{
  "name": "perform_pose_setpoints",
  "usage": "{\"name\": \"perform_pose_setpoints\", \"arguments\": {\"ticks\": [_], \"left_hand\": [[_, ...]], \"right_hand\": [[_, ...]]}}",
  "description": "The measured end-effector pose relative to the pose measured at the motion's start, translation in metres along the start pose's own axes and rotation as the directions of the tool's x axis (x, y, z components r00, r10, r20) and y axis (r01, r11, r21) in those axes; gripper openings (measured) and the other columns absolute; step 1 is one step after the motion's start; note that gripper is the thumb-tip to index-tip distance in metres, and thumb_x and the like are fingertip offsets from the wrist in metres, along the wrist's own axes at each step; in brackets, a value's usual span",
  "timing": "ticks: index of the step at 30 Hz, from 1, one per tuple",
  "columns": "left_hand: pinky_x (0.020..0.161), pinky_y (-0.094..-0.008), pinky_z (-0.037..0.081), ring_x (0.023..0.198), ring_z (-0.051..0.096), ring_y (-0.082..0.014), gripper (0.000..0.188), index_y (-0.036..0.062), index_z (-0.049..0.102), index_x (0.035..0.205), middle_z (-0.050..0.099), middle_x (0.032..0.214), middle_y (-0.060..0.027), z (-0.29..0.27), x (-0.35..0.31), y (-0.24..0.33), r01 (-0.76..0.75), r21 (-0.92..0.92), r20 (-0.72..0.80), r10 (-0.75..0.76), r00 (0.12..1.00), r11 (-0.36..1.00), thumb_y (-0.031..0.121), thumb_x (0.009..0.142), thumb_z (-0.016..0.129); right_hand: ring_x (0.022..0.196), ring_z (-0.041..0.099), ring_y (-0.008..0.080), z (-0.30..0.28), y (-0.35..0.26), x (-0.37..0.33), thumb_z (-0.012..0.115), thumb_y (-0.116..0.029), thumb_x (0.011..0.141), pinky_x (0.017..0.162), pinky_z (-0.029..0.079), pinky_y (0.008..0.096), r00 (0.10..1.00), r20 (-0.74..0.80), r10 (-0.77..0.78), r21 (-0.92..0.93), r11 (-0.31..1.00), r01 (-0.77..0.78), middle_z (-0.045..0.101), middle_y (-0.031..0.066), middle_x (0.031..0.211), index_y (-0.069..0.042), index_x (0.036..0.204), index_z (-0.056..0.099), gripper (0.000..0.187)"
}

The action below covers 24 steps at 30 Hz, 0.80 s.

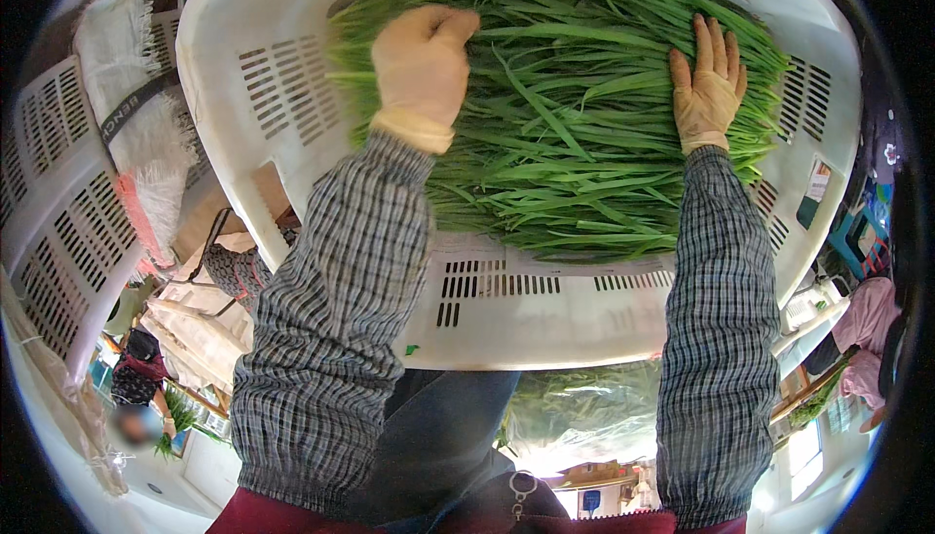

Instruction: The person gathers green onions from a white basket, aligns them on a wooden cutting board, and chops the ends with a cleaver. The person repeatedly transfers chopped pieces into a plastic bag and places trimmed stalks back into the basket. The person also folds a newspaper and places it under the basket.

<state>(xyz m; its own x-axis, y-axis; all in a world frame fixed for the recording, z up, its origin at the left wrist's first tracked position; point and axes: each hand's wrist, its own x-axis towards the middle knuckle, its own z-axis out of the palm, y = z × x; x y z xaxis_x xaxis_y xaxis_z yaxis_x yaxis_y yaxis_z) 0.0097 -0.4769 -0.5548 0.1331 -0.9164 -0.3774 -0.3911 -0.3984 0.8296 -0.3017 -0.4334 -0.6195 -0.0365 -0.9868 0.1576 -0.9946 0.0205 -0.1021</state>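
Leaves (575, 135) in crate (545, 334), long axis crate L–R. My R grip (708, 101) flat, fingers apart, on them nr crate's R side; L grip (421, 69) curled over them, crate's L side, can't tell if clamped.

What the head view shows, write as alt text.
Long, chive-like green leaves lie in a white slotted plastic crate; a gloved right hand rests spread on them, and the gloved left hand is fisted over them.

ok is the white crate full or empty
Not empty: long green leaves spread across most of the white crate, with its slotted walls showing around them; their depth is hidden.
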Motion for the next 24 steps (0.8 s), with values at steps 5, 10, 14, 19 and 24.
{"name": "perform_pose_setpoints", "arguments": {"ticks": [5,10,14,19,24], "left_hand": [[0.051,-0.0194,0.034,0.056,0.044,-0.0065,0.019,0.0008,0.068,0.083,0.058,0.066,-0.0008,-0.048,-0.006,-0.017,0.05,0.142,-0.004,-0.05,0.999,0.989,0.017,0.082,0.06],[0.059,-0.0266,0.045,0.065,0.057,-0.0138,0.019,-0.0005,0.067,0.085,0.065,0.074,-0.0089,-0.03,0.02,0.011,0.003,-0.033,0.037,-0.002,0.999,0.999,0.015,0.078,0.059],[0.052,-0.0172,0.037,0.058,0.047,-0.0057,0.016,0.0007,0.068,0.089,0.06,0.071,-0.0025,-0.016,0.039,0.012,0.087,-0.067,0.14,-0.077,0.987,0.994,0.01,0.08,0.06],[0.057,-0.0247,0.042,0.06,0.052,-0.0117,0.019,-0.0002,0.068,0.089,0.063,0.07,-0.0052,-0.029,0.029,0.035,0.041,-0.02,0.11,-0.038,0.993,0.999,0.014,0.078,0.06],[0.086,-0.0336,0.046,0.093,0.06,-0.0222,0.02,-0.0056,0.063,0.093,0.058,0.107,-0.0166,-0.082,0.008,0.114,-0.405,-0.322,-0.348,0.291,0.891,0.856,0.01,0.086,0.053]], "right_hand": [[0.133,0.028,0.0267,0.001,0.003,-0.004,0.04,-0.053,0.089,0.107,0.017,0.049,1.0,0.012,0.005,-0.049,0.999,-0.005,0.037,-0.0009,0.141,-0.026,0.137,0.036,0.056],[0.133,0.027,0.0265,0.0,-0.003,-0.005,0.04,-0.054,0.089,0.107,0.017,0.0486,0.999,0.032,0.015,-0.063,0.998,-0.013,0.036,-0.0014,0.142,-0.026,0.138,0.035,0.057],[0.133,0.027,0.0267,0.0,-0.004,-0.007,0.041,-0.053,0.088,0.107,0.017,0.0491,1.0,0.031,0.005,-0.068,0.998,-0.003,0.036,-0.0017,0.142,-0.026,0.138,0.035,0.057],[0.133,0.027,0.0269,0.001,-0.009,-0.007,0.04,-0.053,0.089,0.107,0.017,0.0495,1.0,0.026,0.003,-0.064,0.998,-0.002,0.036,-0.0016,0.142,-0.025,0.137,0.035,0.056],[0.133,0.027,0.027,0.0,-0.004,-0.008,0.041,-0.052,0.089,0.107,0.017,0.0492,0.999,0.029,0.017,-0.08,0.997,-0.015,0.036,-0.0017,0.142,-0.025,0.137,0.036,0.056]]}}
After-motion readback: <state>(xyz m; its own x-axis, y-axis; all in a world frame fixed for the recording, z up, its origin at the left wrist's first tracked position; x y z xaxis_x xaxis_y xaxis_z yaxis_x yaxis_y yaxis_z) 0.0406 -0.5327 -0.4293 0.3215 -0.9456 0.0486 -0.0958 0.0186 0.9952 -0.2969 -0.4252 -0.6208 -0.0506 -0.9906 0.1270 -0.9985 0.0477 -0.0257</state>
